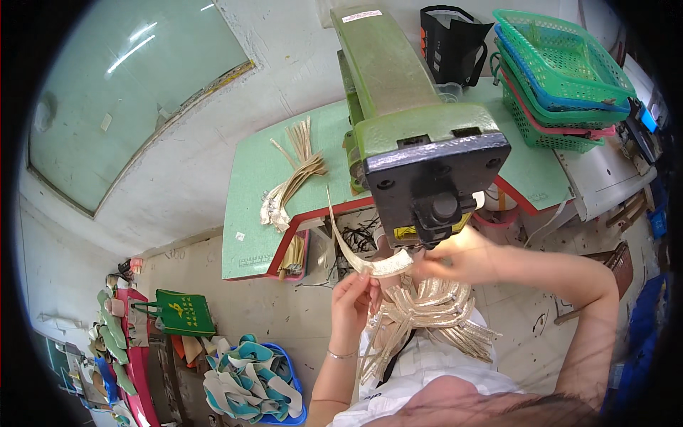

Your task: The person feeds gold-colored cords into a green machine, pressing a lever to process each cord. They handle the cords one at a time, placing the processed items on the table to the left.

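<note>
My left hand pinches a pale gold strap that is broad at its right end. From there the strap narrows into a thin tail curving up toward the table. Under the black head of a green machine, my right hand is at the strap's broad end. Its fingers look curled and slightly blurred, and what lies between them is hidden. A heap of shiny gold straps rests on my lap, below both hands. On the table's left part lies a bundle of similar gold straps.
The green tabletop has a red edge. Stacked plastic baskets and a black bag stand at the far right. On the floor at left are a blue basket of teal and white pieces and a green bag.
</note>
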### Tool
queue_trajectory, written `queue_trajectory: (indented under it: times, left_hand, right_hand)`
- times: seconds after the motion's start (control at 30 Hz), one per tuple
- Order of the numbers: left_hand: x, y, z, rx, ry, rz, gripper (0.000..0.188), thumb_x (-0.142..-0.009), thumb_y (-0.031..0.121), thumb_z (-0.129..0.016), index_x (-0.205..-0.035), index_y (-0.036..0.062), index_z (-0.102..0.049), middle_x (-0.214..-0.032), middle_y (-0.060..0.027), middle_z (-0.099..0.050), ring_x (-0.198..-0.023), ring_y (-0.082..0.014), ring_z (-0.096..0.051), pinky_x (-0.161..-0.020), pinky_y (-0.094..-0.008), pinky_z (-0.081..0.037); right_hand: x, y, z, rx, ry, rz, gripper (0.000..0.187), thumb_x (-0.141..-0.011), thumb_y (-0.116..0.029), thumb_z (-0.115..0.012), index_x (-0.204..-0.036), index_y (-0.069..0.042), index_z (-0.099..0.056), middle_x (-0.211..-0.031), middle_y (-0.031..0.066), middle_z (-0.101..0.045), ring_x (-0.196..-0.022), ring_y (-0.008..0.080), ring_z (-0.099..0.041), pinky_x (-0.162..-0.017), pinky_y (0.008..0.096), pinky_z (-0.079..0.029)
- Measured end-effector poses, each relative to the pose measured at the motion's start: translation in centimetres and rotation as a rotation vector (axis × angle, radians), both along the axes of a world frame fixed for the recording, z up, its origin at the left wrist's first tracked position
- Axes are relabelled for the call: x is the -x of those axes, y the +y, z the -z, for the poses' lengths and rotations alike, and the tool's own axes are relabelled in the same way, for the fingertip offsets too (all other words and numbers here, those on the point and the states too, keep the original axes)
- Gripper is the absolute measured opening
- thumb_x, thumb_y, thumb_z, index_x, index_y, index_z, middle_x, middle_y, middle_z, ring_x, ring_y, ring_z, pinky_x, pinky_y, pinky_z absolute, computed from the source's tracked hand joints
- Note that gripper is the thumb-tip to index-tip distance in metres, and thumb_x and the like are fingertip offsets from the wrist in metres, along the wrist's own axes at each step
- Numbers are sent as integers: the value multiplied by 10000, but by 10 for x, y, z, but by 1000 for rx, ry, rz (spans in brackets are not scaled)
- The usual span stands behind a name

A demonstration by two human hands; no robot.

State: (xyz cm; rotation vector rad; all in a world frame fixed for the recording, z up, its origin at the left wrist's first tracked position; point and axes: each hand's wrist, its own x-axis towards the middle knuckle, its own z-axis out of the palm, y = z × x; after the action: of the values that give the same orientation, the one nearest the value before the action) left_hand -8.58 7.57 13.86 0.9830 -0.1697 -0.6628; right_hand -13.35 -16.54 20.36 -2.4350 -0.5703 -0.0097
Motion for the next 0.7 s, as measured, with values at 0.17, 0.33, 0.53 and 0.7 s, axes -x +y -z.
queue_trajectory:
  times: [0.17, 0.33, 0.53, 0.7]
  left_hand:
    - [33, -10, -16, -203, -30, 596, 291, -944, 217, -485, -1003, -38, -612, -752, -60, -630, -564, -119, -569, -485, -203, -433]
    - [23, -24, -55, -480, -617, 271, 207, -902, 117, -560, -1035, -27, -626, -800, -58, -636, -602, -95, -579, -514, -195, -447]
    - [16, -41, -36, -232, -477, 86, 112, -870, 54, -601, -826, -45, -629, -785, -61, -604, -563, -70, -549, -464, -177, -415]
    - [14, -58, -42, -257, -331, 9, 173, -877, 125, -616, -753, 6, -633, -625, -24, -594, -479, -40, -509, -424, -159, -365]
  right_hand:
    - [13, 50, 30, -469, -385, 80, 231, -855, -180, -588, -1018, -23, -637, -768, 144, -628, -661, 234, -613, -595, 330, -477]
    - [25, 3, -24, -315, 344, 69, 164, -840, -149, -571, -816, -17, -663, -575, 78, -548, -461, 114, -480, -446, 270, -383]
    - [25, -6, -47, -624, 897, 297, 457, -953, -380, -443, -766, -10, -634, -533, -38, -463, -428, 79, -389, -438, 232, -375]
    - [41, -33, -24, -1201, 959, 420, 461, -956, -406, -434, -707, -25, -512, -574, -17, -407, -454, 50, -320, -407, 223, -274]
